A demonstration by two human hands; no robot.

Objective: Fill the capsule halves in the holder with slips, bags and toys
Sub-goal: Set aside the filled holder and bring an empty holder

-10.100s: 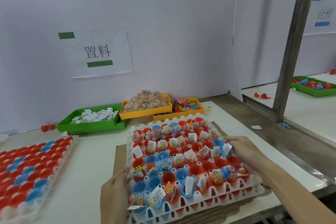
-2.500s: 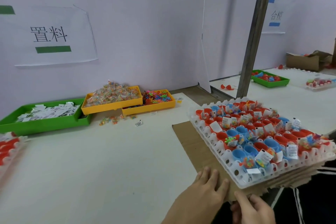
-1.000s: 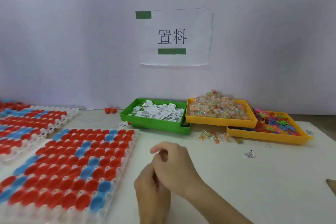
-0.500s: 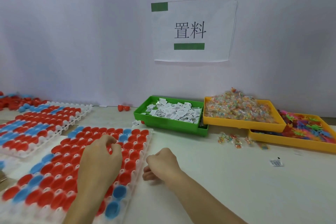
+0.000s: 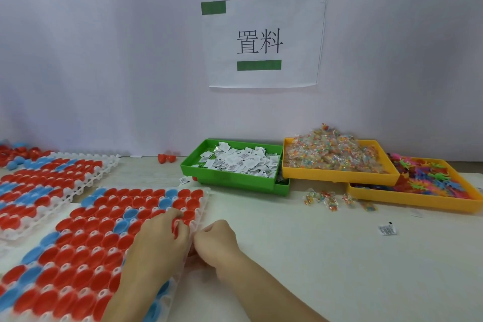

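A white holder (image 5: 201, 206) full of empty red and blue capsule halves (image 5: 104, 243) lies at the lower left of the table. My left hand (image 5: 159, 243) lies over its right side, fingers hooked into the cells near the edge. My right hand (image 5: 215, 242) is curled at that same right edge and pinches the rim. At the back stand a green tray (image 5: 227, 179) of white slips (image 5: 240, 162), a yellow tray (image 5: 337, 178) heaped with small bags (image 5: 332, 151), and a second yellow tray (image 5: 407, 198) of coloured toys (image 5: 431, 178).
A second holder (image 5: 104, 165) of capsule halves lies farther left, with loose halves behind it. A few loose bags (image 5: 326, 197) and a stray slip (image 5: 386, 230) lie on the table. Two red halves (image 5: 166, 158) sit by the wall, under a paper sign (image 5: 261, 42).
The filled holder was pushed off to the right and my view swung left. In the last half second my left hand slid to the empty holder's right edge and my right hand closed on that edge.
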